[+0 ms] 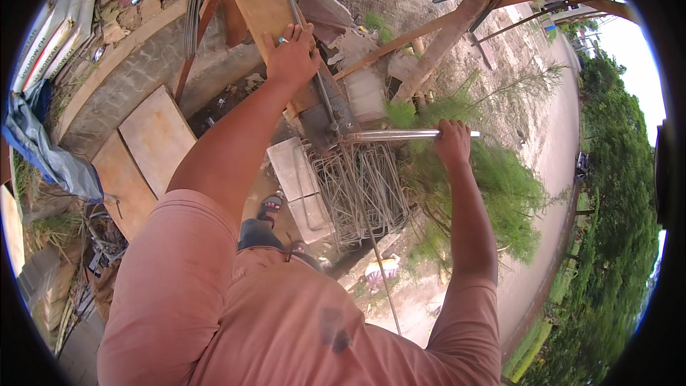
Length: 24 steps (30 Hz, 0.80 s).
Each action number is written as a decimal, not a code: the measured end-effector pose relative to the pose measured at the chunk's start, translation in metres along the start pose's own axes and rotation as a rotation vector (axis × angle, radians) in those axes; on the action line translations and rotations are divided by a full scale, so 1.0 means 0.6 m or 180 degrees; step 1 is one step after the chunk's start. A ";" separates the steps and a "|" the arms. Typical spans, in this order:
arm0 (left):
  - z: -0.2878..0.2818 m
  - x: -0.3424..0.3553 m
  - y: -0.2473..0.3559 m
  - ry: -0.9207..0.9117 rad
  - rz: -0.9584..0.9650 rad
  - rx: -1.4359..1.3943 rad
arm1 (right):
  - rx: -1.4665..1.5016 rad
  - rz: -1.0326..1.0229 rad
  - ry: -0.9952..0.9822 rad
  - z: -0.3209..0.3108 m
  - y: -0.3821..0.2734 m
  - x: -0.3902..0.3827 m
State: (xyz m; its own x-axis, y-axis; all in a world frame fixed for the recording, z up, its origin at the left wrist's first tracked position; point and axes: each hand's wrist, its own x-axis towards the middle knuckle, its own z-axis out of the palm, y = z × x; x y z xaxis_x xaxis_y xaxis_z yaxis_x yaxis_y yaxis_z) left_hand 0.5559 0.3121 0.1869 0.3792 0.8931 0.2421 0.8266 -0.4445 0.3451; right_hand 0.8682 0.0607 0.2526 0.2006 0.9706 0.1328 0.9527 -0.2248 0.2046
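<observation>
My left hand (pixel 291 53) presses down on a thin steel rod (pixel 321 89) lying along a wooden plank bench (pixel 257 0); a ring shows on one finger. My right hand (pixel 453 141) is closed around a shiny metal pipe lever (pixel 389 135) that reaches left to the bending point on the bench. The rod's long free end (pixel 371 243) runs down toward my body. A pile of bent rectangular wire stirrups (pixel 361 193) lies below the pipe, between my arms.
Flat wooden boards (pixel 153 136) lean by a low concrete wall (pixel 128 71) at left. A grey tarp (pixel 43 150) and scrap lie at far left. Green bushes (pixel 500 186) grow at right, beside a road (pixel 564 143). Timber props (pixel 443 36) stand behind.
</observation>
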 end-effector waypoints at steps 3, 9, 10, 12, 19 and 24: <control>0.002 0.004 -0.014 0.0273 0.0014 -0.0444 | 0.0023 0.0228 0.0184 0.010 -0.016 -0.006; -0.019 -0.174 -0.014 0.1190 -0.0640 -0.1870 | 0.0042 0.0415 0.0317 -0.007 -0.032 -0.018; -0.013 -0.247 -0.001 0.0990 -0.0841 -0.2380 | 0.0094 0.0464 0.0303 -0.007 -0.032 -0.014; -0.040 -0.404 0.074 -0.0573 -0.1689 -0.3406 | 0.0127 0.0464 0.0368 0.012 -0.022 -0.016; -0.046 -0.596 0.305 -0.2119 -0.2884 -0.5990 | 0.0229 0.0207 0.0542 0.023 -0.030 0.011; -0.052 -0.587 0.340 -0.1438 -0.2908 -0.5468 | 0.0113 0.0092 0.0991 0.028 -0.010 0.023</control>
State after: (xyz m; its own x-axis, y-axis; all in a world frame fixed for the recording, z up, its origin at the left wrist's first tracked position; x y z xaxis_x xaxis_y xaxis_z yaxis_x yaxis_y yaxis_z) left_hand 0.5782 -0.0955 0.2003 0.4396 0.6800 -0.5868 -0.2848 0.7251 0.6270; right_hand 0.8687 0.0767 0.2370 0.1532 0.8899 0.4297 0.9561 -0.2434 0.1634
